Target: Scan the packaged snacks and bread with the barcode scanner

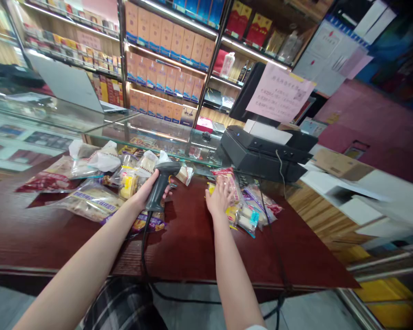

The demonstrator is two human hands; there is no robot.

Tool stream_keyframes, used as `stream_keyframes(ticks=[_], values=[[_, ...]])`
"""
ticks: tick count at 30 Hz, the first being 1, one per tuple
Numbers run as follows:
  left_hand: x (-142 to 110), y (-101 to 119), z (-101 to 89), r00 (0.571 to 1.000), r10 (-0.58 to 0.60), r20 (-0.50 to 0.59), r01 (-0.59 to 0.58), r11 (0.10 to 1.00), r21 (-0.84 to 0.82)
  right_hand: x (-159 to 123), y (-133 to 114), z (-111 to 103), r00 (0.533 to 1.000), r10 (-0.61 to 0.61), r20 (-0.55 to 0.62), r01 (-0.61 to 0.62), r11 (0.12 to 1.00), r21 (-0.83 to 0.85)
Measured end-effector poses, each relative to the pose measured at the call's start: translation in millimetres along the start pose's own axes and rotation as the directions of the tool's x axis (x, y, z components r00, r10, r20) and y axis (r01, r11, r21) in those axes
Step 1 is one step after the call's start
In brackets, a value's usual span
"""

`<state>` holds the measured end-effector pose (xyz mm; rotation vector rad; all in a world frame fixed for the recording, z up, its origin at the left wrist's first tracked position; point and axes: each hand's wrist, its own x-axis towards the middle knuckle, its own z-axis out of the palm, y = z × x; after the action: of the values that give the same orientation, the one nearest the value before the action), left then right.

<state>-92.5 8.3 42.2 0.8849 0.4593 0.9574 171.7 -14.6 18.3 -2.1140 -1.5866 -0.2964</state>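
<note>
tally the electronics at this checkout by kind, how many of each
Dark grey corded barcode scanner, held in the left hand: 1
Silver laptop: 1
Black boxy printer: 1
Black monitor, seen from behind: 1
Black computer mouse: 1
Total: 5

This one view looks from the person's head, forward and down over a dark wooden counter (55, 233), tilted slightly so the counter's front edge slopes down to the right. The left hand (147, 192) and right hand (220, 198) sit fairly near the camera, a glass display case (151, 137) lies just beyond them, and shelves (165, 55) stand farther off across the top.
</note>
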Motion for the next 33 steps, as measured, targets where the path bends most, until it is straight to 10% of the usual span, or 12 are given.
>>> stream_keyframes(ticks=[7,13,18,33], values=[[-2.5,7.6,2.8,1.000,-0.004,-0.019,0.002,0.997,-0.081,-0.2,1.2,-1.3,0.996,0.079,-0.038,-0.084,0.987,-0.139],[-3.9,15.6,1.7,0.997,0.014,-0.081,-0.036,0.960,-0.278,-8.2,-23.8,9.9,0.953,-0.296,-0.060,0.302,0.937,0.178],[-7.3,20.8,7.3,0.984,0.021,-0.178,-0.091,0.915,-0.392,-14.5,-35.5,33.2,0.865,-0.484,0.134,0.380,0.805,0.455],[-8.9,19.1,0.8,0.982,0.116,-0.147,-0.176,0.835,-0.521,-10.7,-43.4,37.5,0.862,-0.346,0.371,0.249,0.926,0.284]])
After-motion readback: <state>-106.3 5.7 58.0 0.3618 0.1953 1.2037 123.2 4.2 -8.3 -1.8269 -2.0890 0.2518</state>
